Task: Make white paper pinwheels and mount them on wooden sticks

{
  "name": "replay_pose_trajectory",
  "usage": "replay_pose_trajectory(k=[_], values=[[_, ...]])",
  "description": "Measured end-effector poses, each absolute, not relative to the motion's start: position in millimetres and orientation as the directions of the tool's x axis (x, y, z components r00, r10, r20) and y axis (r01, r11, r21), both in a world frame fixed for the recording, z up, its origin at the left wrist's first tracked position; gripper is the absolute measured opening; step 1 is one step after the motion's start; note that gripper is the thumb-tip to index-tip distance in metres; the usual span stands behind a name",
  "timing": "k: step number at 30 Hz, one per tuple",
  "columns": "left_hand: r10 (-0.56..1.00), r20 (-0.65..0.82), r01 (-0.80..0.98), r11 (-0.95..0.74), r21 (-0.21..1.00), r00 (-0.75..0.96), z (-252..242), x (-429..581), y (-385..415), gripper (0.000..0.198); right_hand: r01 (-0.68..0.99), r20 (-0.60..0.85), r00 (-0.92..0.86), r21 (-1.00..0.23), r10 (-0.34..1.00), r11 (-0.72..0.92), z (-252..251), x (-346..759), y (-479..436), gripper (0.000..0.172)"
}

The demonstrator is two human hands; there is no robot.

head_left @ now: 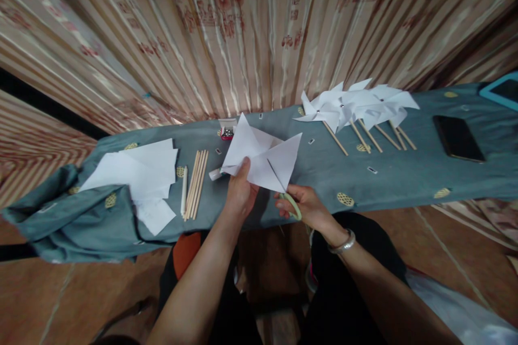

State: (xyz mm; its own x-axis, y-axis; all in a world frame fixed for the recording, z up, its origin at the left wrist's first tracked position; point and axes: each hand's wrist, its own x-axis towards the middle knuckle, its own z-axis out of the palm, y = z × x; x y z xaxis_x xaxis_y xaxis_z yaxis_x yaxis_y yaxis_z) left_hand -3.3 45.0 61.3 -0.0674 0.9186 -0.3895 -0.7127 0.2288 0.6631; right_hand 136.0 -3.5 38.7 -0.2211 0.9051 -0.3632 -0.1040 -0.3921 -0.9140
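Note:
My left hand point(242, 190) grips the lower edge of a white paper sheet point(259, 156), thumb on top. Creases and cuts run through the sheet, and its corners stand up in points. My right hand point(301, 205) is closed round the yellow-green handle of a pair of scissors point(294, 207). Their dark blade lies in the right part of the paper, along a slit. A small red box point(227, 132) holding tiny metal pieces sits just behind the sheet. Partly under the paper's left corner is a small white object point(216, 173) that I cannot make out.
White paper sheets point(149, 164) lie at the left, beside several wooden sticks point(197, 183) and a white pen-like stick point(184, 191). Several paper pinwheels point(356, 105) on sticks rest at the back right. Further right are a black phone point(458, 138) and a blue-framed device point(504, 91). Curtains point(259, 32) hang behind the cloth-covered table point(388, 183).

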Motion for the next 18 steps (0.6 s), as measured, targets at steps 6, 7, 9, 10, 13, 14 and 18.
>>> replay_pose_trajectory(k=[6, 7, 9, 10, 13, 14, 18], values=[[0.919, -0.385, -0.713, 0.215, 0.667, -0.082, 60.0, -2.2, 45.4, 0.027, -0.099, -0.360, -0.214, -0.917, 0.908, -0.387, 38.5, 137.0, -3.9, 0.049], [0.918, -0.389, -0.712, 0.218, 0.668, -0.084, 60.2, -2.0, 45.4, 0.028, -0.098, -0.356, -0.214, -0.919, 0.910, -0.382, 38.0, 137.1, -4.0, 0.049], [0.915, -0.395, -0.709, 0.224, 0.669, -0.084, 60.9, -1.7, 45.3, 0.030, -0.102, -0.356, -0.213, -0.918, 0.910, -0.383, 37.6, 136.9, -4.1, 0.049], [0.913, -0.399, -0.709, 0.227, 0.668, -0.084, 61.4, -1.6, 45.1, 0.030, -0.104, -0.360, -0.213, -0.916, 0.908, -0.387, 37.6, 136.7, -4.1, 0.049], [0.915, -0.396, -0.712, 0.225, 0.665, -0.081, 62.7, -1.5, 44.5, 0.028, -0.110, -0.370, -0.215, -0.910, 0.904, -0.399, 38.0, 136.0, -3.8, 0.048], [0.916, -0.393, -0.712, 0.225, 0.665, -0.077, 63.0, -1.5, 44.4, 0.028, -0.112, -0.369, -0.217, -0.910, 0.904, -0.399, 38.0, 135.8, -3.7, 0.048], [0.917, -0.392, -0.712, 0.226, 0.665, -0.075, 63.2, -1.4, 44.1, 0.028, -0.106, -0.356, -0.212, -0.918, 0.910, -0.383, 36.2, 136.0, -4.1, 0.046]])
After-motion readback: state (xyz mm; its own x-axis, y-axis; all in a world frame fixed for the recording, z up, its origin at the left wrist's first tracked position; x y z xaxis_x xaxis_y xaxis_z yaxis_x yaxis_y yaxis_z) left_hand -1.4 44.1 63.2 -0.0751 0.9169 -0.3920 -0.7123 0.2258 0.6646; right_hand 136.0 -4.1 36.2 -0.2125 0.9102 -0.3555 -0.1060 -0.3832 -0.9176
